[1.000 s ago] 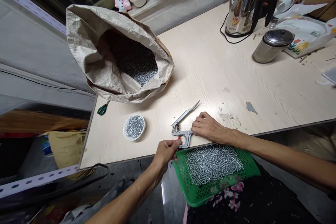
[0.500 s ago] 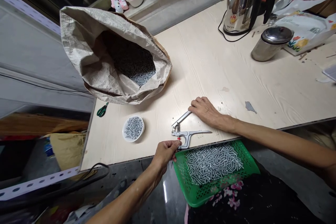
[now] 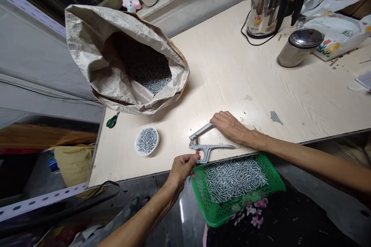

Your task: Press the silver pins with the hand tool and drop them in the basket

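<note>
Grey hand-press pliers (image 3: pixel 205 148) with a spring and a red tip lie at the table's front edge. My right hand (image 3: pixel 227 125) has its fingers closed over the end of the raised upper handle. At the jaw, my left hand (image 3: pixel 184 166) pinches, thumb and finger together; whatever is between them is too small to make out. Just below, a green basket (image 3: pixel 203 204) holds many small metal screw-like pieces (image 3: pixel 236 179). A white tub (image 3: pixel 139 152) of similar pieces (image 3: pixel 147 140) stands left of the pliers.
A large woven sack (image 3: pixel 95 46) with more metal pieces inside stands open at the back left. Green-handled scissors (image 3: pixel 112 120) lie at the table's left edge. A steel kettle (image 3: pixel 268 5) and a lidded metal canister (image 3: pixel 300 48) stand at the back right.
My right hand and the upper handle have dropped slightly. My left hand stays at the jaw.
</note>
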Tool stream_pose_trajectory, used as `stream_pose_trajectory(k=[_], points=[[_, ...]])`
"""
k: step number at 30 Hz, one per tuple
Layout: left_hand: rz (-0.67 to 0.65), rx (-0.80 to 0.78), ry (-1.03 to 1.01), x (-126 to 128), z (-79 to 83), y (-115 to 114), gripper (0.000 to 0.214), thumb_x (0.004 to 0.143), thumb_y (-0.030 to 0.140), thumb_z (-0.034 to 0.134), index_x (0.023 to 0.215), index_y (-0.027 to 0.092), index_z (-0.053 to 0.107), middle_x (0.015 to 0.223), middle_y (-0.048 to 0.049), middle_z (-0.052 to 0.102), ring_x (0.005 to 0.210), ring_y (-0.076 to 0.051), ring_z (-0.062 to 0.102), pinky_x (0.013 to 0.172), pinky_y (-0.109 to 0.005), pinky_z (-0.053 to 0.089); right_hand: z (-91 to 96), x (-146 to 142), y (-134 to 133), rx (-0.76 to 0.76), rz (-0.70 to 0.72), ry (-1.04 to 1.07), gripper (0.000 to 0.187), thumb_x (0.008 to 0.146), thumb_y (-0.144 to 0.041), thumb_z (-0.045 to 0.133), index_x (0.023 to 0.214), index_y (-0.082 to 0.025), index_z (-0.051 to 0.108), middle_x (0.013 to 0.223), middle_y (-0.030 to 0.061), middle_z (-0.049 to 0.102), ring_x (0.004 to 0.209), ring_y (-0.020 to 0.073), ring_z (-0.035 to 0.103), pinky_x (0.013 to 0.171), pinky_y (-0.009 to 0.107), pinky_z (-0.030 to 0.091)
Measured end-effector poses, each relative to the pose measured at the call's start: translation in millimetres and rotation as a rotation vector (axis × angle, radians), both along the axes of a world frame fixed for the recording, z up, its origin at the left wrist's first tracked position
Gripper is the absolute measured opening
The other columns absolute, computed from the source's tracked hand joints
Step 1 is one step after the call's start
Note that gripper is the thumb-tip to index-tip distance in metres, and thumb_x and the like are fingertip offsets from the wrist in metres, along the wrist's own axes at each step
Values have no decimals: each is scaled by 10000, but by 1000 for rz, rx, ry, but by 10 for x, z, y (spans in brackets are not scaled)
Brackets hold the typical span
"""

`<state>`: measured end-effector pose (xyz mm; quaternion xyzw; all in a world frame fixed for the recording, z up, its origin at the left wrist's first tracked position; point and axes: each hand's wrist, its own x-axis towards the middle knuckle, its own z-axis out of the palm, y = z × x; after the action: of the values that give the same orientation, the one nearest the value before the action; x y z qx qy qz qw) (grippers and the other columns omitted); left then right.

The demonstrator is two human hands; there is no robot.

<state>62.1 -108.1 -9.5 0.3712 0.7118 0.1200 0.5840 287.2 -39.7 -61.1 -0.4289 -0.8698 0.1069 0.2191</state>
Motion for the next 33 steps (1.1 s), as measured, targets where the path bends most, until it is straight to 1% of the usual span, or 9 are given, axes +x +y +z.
stream_pose_trajectory(k=[4,8,11,16,22,24,28,30,33], points=[[19,9,-5,2,5,-14,550,546,572,745,803,87,704,512,65,466,402,-53,362,419,-228,353,45,16,-86,-13,-1,25,240,967,-334,355,935,-165,523,906,88,543,833,213,416,746,352,318],[37,33,-22,9,18,-27,511,566,543,747,804,92,706,543,51,518,397,-47,364,417,-226,366,156,24,-175,-31,16,34,630,807,-706,456,1064,-134,515,980,118,532,902,252,430,811,398,345],[38,43,-14,16,24,-29,457,583,516,744,771,102,700,527,55,518,383,-47,370,412,-224,373,221,22,-264,-10,22,-3,879,701,-820,454,1189,-89,476,1036,147,525,961,285,443,922,485,308],[62,38,-15,34,28,-15,391,599,469,746,741,108,695,477,64,487,374,-49,360,402,-219,378,227,21,-427,31,5,-85,905,737,-704,546,1366,-88,338,1128,168,521,1039,320,439,1024,608,174],[29,40,12,6,-9,-57,377,679,455,698,796,96,691,559,26,554,390,-53,396,431,-229,406,210,5,-489,41,-30,-116,706,839,-513,519,1372,-85,343,1113,160,548,1012,305,460,1053,616,142],[-11,143,89,-23,-2,-98,407,739,462,643,897,89,678,654,-10,592,440,-77,451,467,-257,457,215,-2,-492,42,-30,-118,695,838,-496,527,1362,-72,359,1114,161,551,1006,301,467,1064,612,135],[-300,719,473,-7,79,-109,499,825,450,579,1215,140,551,972,-107,613,832,-211,609,727,-390,547,247,-26,-506,49,-27,-103,676,842,-445,544,1366,-62,356,1122,161,560,1021,296,480,1079,600,143],[-584,956,593,66,111,-46,580,820,414,608,1321,167,449,1209,-150,548,1132,-290,525,907,-470,493,270,-49,-518,56,-18,-88,677,852,-411,537,1391,-66,320,1162,168,554,1059,302,481,1081,590,168],[-916,1085,649,209,99,92,730,815,302,617,1426,140,252,1401,-178,412,1339,-334,325,1056,-532,365,276,-85,-548,59,-11,-51,704,858,-343,529,1435,-71,232,1238,179,527,1147,308,460,1072,538,253]])
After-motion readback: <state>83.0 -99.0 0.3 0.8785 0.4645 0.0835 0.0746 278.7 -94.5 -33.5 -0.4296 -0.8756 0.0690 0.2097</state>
